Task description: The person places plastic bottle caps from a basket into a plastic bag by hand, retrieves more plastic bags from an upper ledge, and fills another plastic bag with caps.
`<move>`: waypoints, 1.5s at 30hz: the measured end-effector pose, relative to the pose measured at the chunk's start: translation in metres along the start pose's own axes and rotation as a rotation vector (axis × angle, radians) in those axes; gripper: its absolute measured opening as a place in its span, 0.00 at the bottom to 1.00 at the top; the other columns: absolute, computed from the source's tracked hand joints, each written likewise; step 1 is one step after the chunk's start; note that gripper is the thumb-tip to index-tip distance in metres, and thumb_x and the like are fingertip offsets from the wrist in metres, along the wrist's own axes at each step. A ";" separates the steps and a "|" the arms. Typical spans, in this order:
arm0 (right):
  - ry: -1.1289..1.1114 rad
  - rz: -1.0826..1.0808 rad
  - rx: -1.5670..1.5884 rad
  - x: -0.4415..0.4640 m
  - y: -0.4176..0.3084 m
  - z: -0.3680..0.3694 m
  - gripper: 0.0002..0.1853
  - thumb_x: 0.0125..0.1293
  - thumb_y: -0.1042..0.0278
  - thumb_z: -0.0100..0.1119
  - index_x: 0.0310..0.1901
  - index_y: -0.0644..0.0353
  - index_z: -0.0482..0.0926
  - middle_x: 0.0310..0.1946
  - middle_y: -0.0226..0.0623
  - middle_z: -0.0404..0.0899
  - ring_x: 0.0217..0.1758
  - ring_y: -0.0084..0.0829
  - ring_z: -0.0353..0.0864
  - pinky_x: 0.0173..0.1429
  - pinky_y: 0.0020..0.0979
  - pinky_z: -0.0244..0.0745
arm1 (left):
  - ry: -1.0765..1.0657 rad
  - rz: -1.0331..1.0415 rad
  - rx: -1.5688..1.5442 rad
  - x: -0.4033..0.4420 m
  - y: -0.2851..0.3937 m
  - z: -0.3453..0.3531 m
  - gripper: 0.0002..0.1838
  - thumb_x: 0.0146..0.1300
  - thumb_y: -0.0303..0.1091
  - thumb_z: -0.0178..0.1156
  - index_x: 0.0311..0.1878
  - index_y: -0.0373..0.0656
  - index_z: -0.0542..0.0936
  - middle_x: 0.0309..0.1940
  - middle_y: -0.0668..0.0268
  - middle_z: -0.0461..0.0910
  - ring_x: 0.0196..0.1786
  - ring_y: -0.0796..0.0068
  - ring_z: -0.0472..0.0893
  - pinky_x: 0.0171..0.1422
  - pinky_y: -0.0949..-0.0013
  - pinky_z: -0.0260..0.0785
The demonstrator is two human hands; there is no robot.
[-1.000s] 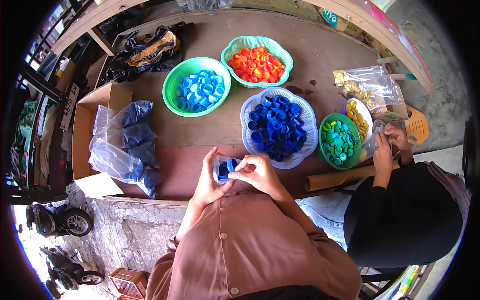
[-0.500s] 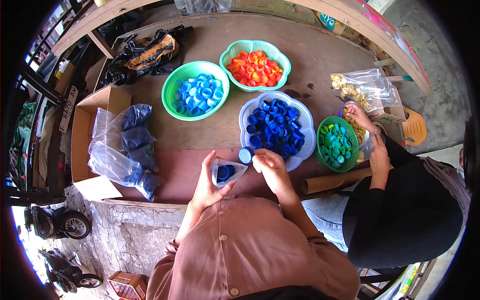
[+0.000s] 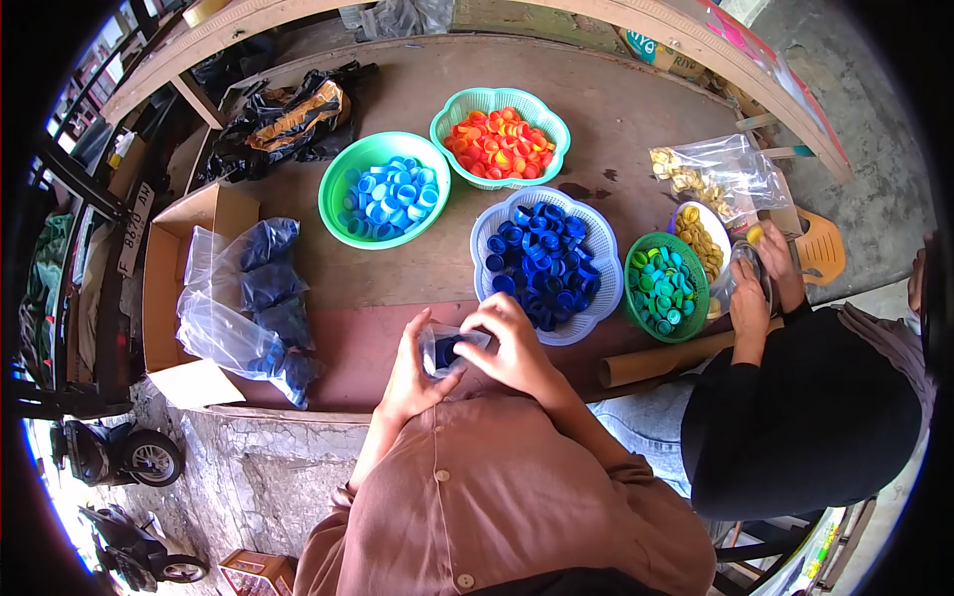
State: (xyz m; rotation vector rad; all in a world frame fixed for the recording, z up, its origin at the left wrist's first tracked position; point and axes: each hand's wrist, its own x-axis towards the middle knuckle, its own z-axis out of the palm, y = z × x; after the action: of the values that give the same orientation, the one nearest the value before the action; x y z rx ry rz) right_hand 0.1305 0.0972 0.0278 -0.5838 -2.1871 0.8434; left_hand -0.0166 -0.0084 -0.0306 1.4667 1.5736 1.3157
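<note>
A small clear plastic bag with dark blue caps inside is held by my left hand, fingers curled round its side. My right hand is at the bag's mouth, its thumb and fingers bent over the opening; whether a cap is between them is hidden. Just beyond my right hand stands a lavender basket of dark blue caps. Farther back are a green basin of light blue caps and a mint basket of orange and red caps.
A cardboard box with bagged blue caps is at left, near a black plastic bag. At right, a co-worker's hands are beside a green basket, a bowl of yellow caps and a cardboard tube.
My right hand has brought a blue cap from beside the basket back to the bag's mouth. The co-worker's hand has left the yellow caps with one yellow cap.
</note>
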 end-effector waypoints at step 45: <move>-0.087 0.670 1.094 -0.010 0.030 0.016 0.15 0.57 0.78 0.59 0.47 0.64 0.72 0.38 0.33 0.76 0.40 0.21 0.76 0.47 0.23 0.73 | -0.229 -0.368 -0.821 0.005 0.027 -0.030 0.17 0.61 0.24 0.54 0.53 0.34 0.66 0.42 0.66 0.72 0.42 0.82 0.72 0.46 0.76 0.66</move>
State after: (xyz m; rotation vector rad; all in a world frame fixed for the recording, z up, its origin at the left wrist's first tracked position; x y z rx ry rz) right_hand 0.1290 0.1053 -0.0064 -0.6780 -1.2296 2.1985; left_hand -0.0349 -0.0144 0.0048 0.7375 0.9081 1.2840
